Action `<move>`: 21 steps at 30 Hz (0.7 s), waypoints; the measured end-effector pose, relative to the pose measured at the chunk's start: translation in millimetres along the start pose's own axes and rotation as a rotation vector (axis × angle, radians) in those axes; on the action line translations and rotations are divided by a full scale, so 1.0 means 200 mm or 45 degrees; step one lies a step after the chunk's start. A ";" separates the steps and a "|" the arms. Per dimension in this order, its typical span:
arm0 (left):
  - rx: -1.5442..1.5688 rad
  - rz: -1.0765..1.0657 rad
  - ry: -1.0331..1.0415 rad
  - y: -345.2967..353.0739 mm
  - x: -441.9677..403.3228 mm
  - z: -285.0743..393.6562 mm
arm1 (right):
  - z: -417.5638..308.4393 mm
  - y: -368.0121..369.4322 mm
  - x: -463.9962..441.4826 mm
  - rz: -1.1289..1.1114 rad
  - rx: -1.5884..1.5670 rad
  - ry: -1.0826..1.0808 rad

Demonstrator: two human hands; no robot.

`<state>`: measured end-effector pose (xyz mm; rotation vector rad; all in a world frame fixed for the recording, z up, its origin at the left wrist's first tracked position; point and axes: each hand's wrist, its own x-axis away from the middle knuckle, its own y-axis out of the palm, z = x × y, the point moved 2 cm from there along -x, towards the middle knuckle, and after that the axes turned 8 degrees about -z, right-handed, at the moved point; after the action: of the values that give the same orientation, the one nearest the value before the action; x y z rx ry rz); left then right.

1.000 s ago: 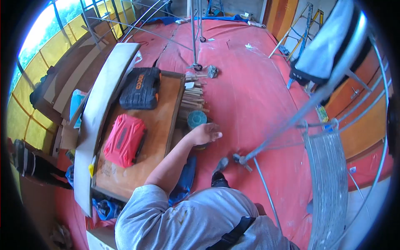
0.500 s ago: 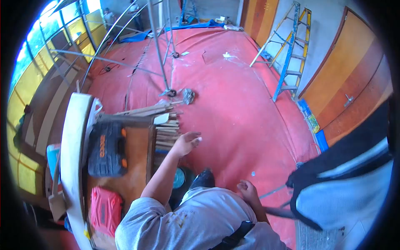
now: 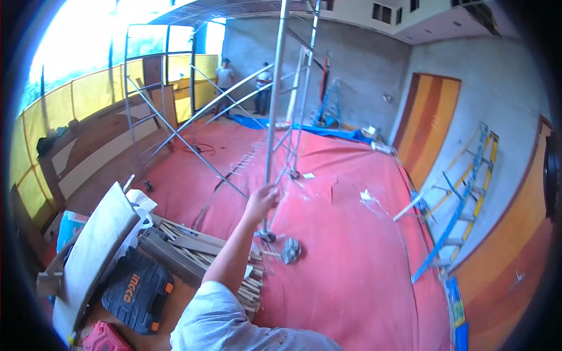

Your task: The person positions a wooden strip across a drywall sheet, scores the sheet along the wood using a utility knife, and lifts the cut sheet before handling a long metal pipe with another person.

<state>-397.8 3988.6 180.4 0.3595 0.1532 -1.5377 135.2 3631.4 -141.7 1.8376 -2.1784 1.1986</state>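
My left hand [image 3: 261, 203] is raised in front of me at the end of an outstretched arm, above the red floor covering [image 3: 345, 286]. Its fingers are curled together; whatever they hold, if anything, is too small to make out. In the view it overlaps the foot of a metal scaffold [image 3: 270, 134], and I cannot tell whether it touches the pole. Below and left of the arm lies a stack of thin wooden strips [image 3: 250, 286]. My right hand is out of view.
A black INGCO tool case [image 3: 137, 291] and a red case [image 3: 105, 337] sit on a wooden surface at lower left, beside a long white panel [image 3: 96, 263]. Stepladders [image 3: 459, 210] lean right, near wooden doors [image 3: 426, 120]. Two people [image 3: 225, 79] stand at the back.
My view has tilted up and swung, showing more of the far wall and scaffold. My left hand stays raised and forward. My right hand, visible low before, has left the view.
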 end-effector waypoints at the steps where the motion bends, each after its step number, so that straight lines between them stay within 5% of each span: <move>1: -0.039 0.018 0.090 -0.02 -0.18 0.12 | -0.19 0.02 -0.13 -0.050 0.023 -0.057; 8: -0.209 0.122 0.442 -0.04 -0.88 1.06 | -1.20 0.19 -1.02 -0.404 0.211 -0.361; 18: -0.354 0.570 0.526 -0.04 -1.21 1.22 | -1.53 0.00 -2.30 -0.666 0.386 -0.117; 21: -0.358 0.721 0.631 -0.04 -1.34 1.23 | -1.93 -0.05 -2.61 -0.582 0.257 -0.452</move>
<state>-446.4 4163.4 495.3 0.5031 0.5971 -0.8329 132.2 4279.4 -125.9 2.6185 -1.6580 1.0862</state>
